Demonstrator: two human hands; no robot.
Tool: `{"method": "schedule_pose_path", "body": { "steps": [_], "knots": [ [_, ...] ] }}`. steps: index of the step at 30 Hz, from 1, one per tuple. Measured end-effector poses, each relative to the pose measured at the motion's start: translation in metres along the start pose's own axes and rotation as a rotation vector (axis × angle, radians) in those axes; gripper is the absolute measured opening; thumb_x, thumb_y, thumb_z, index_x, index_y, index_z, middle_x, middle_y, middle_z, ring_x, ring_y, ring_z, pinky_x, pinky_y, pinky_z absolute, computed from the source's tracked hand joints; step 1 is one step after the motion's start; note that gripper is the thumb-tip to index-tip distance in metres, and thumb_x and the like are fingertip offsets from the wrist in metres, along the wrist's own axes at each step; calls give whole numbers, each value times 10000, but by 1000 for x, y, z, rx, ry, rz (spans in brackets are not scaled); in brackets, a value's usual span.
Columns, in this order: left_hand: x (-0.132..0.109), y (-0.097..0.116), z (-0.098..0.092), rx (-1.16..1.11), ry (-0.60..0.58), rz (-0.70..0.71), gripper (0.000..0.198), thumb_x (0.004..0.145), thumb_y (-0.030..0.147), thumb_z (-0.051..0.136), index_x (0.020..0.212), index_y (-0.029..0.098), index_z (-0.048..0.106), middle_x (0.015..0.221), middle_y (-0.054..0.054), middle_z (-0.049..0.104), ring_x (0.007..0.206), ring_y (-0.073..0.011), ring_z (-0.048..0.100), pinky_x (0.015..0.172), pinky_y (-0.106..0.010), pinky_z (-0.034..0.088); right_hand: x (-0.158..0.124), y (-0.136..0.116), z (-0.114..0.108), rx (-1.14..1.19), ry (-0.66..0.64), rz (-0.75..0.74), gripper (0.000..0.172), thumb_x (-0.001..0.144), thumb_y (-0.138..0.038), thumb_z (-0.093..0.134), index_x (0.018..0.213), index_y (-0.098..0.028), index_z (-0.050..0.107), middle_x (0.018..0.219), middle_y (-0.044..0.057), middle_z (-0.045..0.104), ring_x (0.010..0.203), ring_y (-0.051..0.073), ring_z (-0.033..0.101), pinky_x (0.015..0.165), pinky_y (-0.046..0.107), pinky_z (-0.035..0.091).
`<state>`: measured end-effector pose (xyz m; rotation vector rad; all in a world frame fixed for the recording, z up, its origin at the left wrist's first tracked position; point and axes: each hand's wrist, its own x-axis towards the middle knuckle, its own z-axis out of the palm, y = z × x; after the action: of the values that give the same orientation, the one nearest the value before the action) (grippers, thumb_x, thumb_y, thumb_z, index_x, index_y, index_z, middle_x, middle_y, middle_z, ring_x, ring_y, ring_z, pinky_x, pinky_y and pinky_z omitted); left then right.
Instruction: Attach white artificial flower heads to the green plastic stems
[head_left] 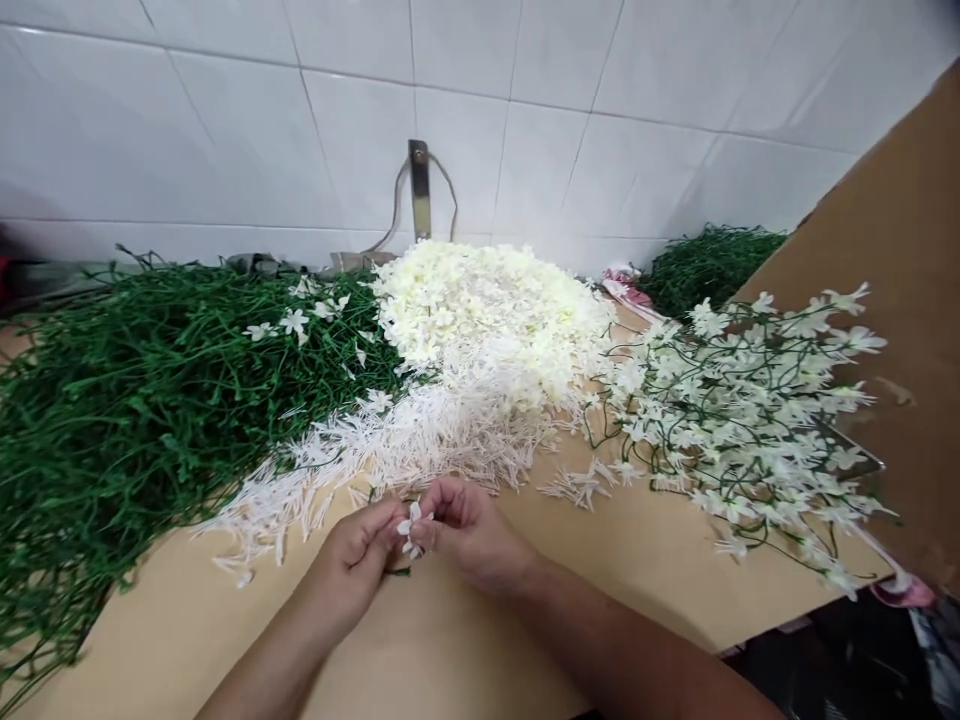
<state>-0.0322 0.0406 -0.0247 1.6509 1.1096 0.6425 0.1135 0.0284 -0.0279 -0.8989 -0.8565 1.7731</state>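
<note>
Left hand (364, 548) and right hand (480, 542) pinch a small white petalled blossom (415, 514); white-flowered green stems (750, 410) at two o'clock look done, bare wiry green stems (165, 390) at ten remain.

Room to pass lies over the table (645, 560), front-right of the stick pile (457, 430), with stems (165, 380) blocking its left, blossoms (495, 300) its back.
</note>
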Motion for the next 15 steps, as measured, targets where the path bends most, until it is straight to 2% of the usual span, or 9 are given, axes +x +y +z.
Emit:
{"method": "schedule_pose_path", "body": {
  "steps": [6,10,12,15],
  "knots": [
    [4,-2,4,8,66,1,496,725,636,400,543,175,388,531,17,368,519,-111,360,486,-227,327,8,4,-1,-47,23,-13,454,412,-418,803,598,-173,469,510,-74,530,483,59,480,518,216,354],
    [5,3,5,3,134,74,446,773,569,415,569,175,460,525,19,396,502,-111,382,484,-229,347,6,-11,1,-115,59,-35,447,418,-431,797,588,-167,478,475,-67,539,465,64,491,496,215,362],
    [3,6,3,2,171,161,383,807,497,428,629,173,531,605,-5,487,593,-131,468,574,-245,402,0,-24,2,-142,14,-44,434,430,-428,795,582,-161,489,471,-63,549,455,62,503,493,212,381],
    [-1,9,-1,-29,378,315,331,839,446,409,814,182,606,871,-50,580,877,-175,531,808,-290,416,-10,-42,1,-86,-16,-85,376,496,-384,789,621,-164,511,515,-63,574,499,69,552,557,228,448]
  ]
}}
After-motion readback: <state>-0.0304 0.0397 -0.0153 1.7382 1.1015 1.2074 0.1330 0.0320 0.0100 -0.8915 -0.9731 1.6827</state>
